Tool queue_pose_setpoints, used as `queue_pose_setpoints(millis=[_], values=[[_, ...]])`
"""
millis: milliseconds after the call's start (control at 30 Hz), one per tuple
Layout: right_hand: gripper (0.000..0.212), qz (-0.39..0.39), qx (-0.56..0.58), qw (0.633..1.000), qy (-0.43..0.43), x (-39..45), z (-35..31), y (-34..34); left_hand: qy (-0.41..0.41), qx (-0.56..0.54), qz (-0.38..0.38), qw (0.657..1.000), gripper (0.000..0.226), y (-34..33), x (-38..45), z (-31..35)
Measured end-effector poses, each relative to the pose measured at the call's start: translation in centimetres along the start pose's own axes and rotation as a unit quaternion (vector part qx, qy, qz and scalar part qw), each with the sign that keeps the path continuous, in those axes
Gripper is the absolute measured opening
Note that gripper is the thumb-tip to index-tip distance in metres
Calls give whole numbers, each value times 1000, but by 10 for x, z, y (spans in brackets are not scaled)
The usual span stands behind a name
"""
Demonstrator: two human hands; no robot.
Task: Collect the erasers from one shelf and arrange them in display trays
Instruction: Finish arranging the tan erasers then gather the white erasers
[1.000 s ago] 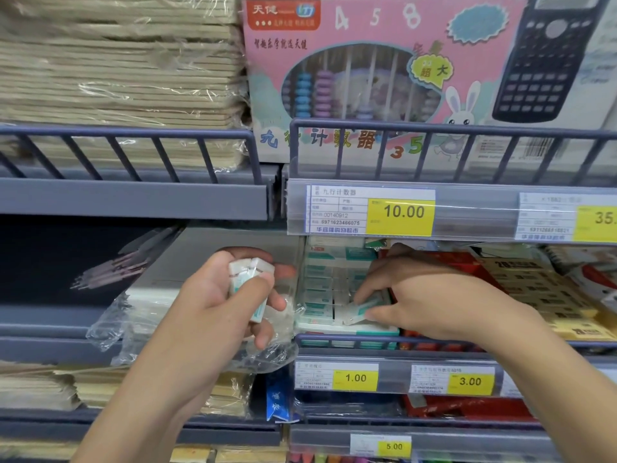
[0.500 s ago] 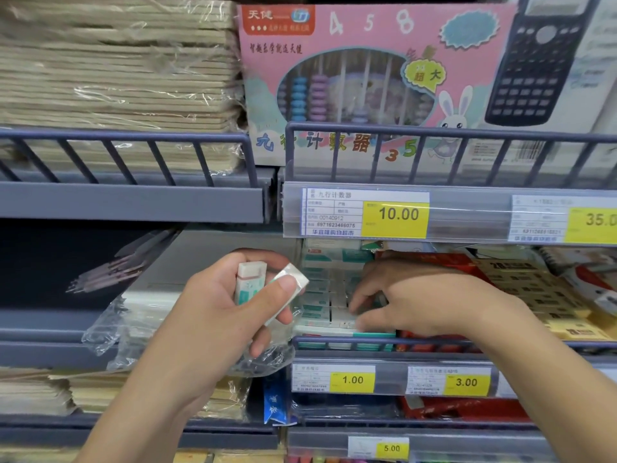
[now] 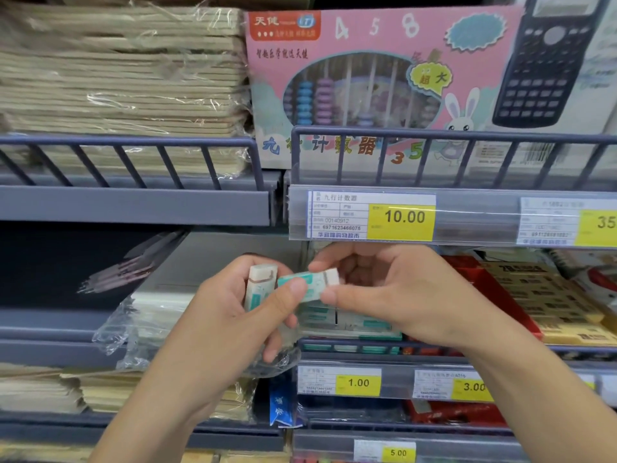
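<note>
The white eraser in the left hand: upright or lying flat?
Upright: the white eraser stands on end in the left hand, white tip up.

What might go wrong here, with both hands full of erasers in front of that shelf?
1. The left hand already holds an upright eraser while its thumb shares a second eraser with the right hand; a fumbled handover may drop one.
2. A dropped eraser would likely fall into the loose plastic wrap or behind the shelf rail, where it is hard to see.
</note>
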State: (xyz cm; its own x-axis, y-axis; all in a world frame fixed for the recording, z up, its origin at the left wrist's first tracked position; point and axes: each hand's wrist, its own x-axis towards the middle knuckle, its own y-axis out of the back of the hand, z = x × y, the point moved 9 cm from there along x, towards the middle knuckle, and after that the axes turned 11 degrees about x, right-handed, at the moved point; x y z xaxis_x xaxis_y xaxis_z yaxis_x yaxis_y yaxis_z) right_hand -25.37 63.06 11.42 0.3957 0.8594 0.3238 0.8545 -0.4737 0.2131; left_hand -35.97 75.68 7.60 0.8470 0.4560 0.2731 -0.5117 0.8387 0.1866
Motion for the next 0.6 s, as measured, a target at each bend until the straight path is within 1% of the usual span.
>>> queue_pose_setpoints(millis=[67,167,233,300,367,400,433,500,600], values=[[15,13,-6,1000,-11,0,2,6,-9,17,6,1000,21,3,-1,1],[6,11,-21,999,-38,0,8,8,-15,27,10,999,17,3,-1,1],[8,21,-31,998,-52,1,12,10,-5,21,18,1000,14,3,0,-1],[9,47,-21,996,-78,2,18,20,18,4,29,999,3,7,1,-7],[6,57,-11,990,-126,1,27,30,35,3,38,999,16,11,2,-14],[5,50,-26,986,-155,1,33,33,37,4,41,998,21,14,2,-15],[5,41,-48,981,-183,0,37,35,37,4,46,998,23,16,2,-15],[3,21,-92,971,-221,1,45,35,27,8,45,999,17,18,3,-14],[1,-7,-153,955,-253,6,52,29,18,21,42,999,25,20,4,-15]])
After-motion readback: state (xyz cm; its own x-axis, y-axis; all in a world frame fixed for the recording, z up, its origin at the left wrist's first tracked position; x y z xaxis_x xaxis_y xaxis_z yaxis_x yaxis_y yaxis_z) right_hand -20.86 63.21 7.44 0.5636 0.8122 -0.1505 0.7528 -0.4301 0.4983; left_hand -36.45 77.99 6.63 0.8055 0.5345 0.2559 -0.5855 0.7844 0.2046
